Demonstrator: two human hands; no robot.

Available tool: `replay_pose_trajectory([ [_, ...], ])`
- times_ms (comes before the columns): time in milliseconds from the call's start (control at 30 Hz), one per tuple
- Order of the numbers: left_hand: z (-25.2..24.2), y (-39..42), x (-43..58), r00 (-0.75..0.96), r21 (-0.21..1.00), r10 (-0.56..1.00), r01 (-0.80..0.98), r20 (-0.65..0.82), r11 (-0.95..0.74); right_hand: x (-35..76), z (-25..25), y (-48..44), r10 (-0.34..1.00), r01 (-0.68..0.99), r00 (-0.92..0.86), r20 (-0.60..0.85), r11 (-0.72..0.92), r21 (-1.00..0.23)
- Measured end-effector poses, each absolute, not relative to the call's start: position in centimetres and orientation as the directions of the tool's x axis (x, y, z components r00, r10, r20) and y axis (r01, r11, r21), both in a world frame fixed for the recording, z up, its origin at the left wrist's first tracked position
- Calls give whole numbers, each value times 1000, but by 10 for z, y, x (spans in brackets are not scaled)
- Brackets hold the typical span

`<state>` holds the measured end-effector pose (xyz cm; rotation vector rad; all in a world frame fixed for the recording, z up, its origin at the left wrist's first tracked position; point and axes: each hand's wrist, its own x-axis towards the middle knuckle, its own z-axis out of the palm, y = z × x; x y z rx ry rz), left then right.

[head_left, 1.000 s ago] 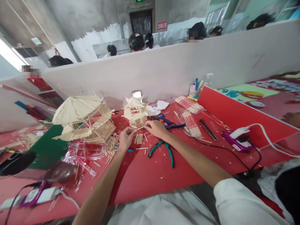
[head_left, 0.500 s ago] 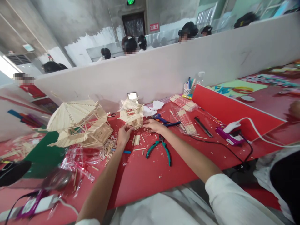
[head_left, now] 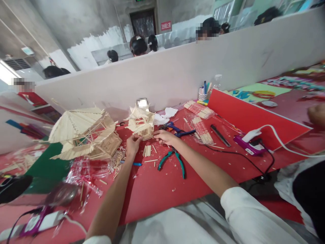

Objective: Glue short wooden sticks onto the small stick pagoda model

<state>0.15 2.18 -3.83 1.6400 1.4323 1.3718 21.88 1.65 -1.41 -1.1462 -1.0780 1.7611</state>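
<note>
A small pavilion model [head_left: 141, 126] built of pale wooden sticks stands on the red table before me. My left hand [head_left: 133, 145] has its fingers pinched at the model's lower left front. On the lower right side, the bent fingers of my right hand [head_left: 165, 137] close on the base. Whether a loose stick is between the fingers of either hand is too small to tell. Short cut sticks [head_left: 147, 150] lie between my hands. Green-handled pliers [head_left: 173, 159] rest spread below my right hand, and blue-handled pliers [head_left: 174, 127] lie behind it.
A bigger stick pavilion [head_left: 76, 130] stands to the left, beside crumpled plastic wrap [head_left: 86, 173]. On the right are packs of sticks [head_left: 201, 130], a black cutter [head_left: 220, 135], a purple power strip [head_left: 248, 145] and a red board [head_left: 254, 118]. A white partition [head_left: 172, 74] runs behind.
The camera view has shifted slightly. Both hands stay at the small pavilion's base, with hardly any change in their fingers. The tools and loose sticks lie as before.
</note>
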Motion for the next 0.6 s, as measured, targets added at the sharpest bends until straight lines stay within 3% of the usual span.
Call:
replay_pose_trajectory([
  [600, -41, 22, -3, -148, 838, 919, 481, 367, -257, 200, -26, 16, 939, -78, -254, -231, -258, -963],
])
